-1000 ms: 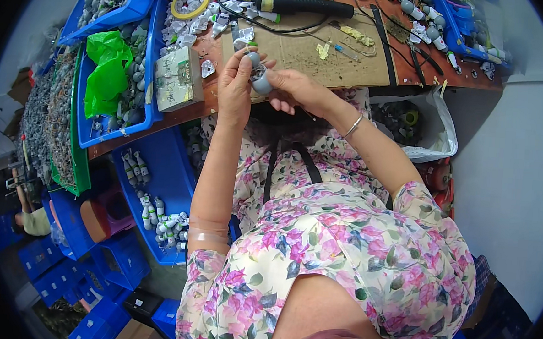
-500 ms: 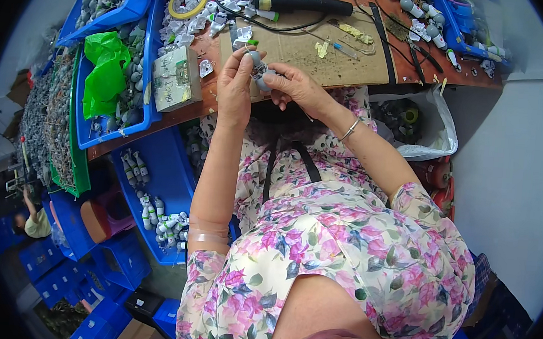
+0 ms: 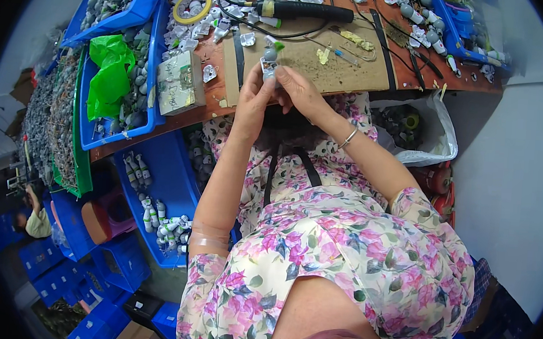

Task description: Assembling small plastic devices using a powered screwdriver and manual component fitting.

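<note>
My left hand (image 3: 252,105) and my right hand (image 3: 303,95) are together over the near edge of a cardboard sheet (image 3: 320,62). Between their thumbs and fingertips they grip a small whitish plastic housing (image 3: 267,66). A grey ball (image 3: 271,54) and a white-and-green piece (image 3: 276,44) stick out at its far end. The fingers partly cover the near end of the housing. Left of the hands, a loose see-through plastic piece (image 3: 209,73) lies on the reddish table. Another see-through piece (image 3: 248,39) rests at the cardboard's far left.
A corded black-handled tool (image 3: 308,11) lies beyond the hands. Pliers (image 3: 425,65) are at the right, a yellow tape roll (image 3: 191,8) at the far left. A cardboard-coloured box (image 3: 180,84) and blue bins (image 3: 153,98) of grey parts stand left. A white bag (image 3: 447,128) hangs right.
Both hands have shifted slightly right. The held part is now turned upright, its ball and green end pointing away, and a whitish housing shows around it.
</note>
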Demonstrator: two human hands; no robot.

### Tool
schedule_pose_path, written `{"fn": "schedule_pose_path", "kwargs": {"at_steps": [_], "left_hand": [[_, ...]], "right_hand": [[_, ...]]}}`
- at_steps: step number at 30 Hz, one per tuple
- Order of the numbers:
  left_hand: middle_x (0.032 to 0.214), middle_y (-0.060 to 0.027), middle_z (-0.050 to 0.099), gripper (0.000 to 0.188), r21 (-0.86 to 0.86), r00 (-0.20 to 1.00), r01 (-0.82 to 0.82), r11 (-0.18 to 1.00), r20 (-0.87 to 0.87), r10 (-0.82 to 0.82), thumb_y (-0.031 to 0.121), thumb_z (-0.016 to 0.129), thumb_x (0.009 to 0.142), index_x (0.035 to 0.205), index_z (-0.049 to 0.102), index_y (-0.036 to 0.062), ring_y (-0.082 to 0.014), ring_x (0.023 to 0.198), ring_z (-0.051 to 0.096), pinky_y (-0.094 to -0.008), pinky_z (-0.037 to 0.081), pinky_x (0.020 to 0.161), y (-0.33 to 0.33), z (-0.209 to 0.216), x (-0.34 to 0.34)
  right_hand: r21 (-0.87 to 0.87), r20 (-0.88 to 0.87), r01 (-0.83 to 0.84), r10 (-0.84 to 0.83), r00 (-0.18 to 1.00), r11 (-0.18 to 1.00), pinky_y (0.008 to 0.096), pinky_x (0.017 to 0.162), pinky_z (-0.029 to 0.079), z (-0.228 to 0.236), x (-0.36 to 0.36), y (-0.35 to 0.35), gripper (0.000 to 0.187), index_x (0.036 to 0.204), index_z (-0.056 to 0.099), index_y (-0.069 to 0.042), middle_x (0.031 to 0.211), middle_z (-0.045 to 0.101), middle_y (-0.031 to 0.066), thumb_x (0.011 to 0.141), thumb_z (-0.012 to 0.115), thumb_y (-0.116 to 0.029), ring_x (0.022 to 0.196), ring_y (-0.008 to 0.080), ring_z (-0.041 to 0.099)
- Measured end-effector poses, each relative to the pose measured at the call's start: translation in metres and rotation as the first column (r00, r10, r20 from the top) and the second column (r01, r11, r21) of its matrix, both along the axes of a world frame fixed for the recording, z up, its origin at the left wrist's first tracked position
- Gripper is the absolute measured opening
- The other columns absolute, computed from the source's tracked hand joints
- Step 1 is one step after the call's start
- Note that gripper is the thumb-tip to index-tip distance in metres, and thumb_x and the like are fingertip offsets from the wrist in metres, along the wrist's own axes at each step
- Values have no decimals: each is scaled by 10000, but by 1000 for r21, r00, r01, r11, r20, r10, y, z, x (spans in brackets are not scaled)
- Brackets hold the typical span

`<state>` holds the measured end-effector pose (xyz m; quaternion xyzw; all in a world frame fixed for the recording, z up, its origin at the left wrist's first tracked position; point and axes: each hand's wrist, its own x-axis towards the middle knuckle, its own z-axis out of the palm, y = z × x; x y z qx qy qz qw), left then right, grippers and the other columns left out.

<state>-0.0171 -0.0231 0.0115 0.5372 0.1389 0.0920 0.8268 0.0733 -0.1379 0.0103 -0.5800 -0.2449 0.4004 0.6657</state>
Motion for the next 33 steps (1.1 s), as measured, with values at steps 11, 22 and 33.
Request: {"fn": "schedule_pose_path", "kwargs": {"at_steps": [11,22,33], "left_hand": [[1143,-151,575,397,-237,953,-250,939,111,282,233,345,1005,1332,386,11,-222,907,610,-339,496,844,38,0,-34],[1084,-152,582,442,-368,957,-195,909,131,258,257,314,972,1316,417,-1,-197,766,544,-331,432,694,49,5,-54],[1071,-135,593,436,-142,988,-120,983,79,132,239,378,949,1304,437,-8,-136,787,563,-259,443,704,45,9,-41]], "right_hand": [[-18,961,161,-27,275,987,393,724,492,18,65,61,198,1006,622,-101,818,630,117,878,515,-208,807,305,604],[-80,993,60,75,89,995,390,734,483,-2,78,90,157,999,603,-86,878,539,124,848,567,-108,842,315,564],[-76,996,155,69,50,985,376,742,489,1,70,43,185,971,586,-99,899,558,85,818,641,-187,872,275,586]]}}
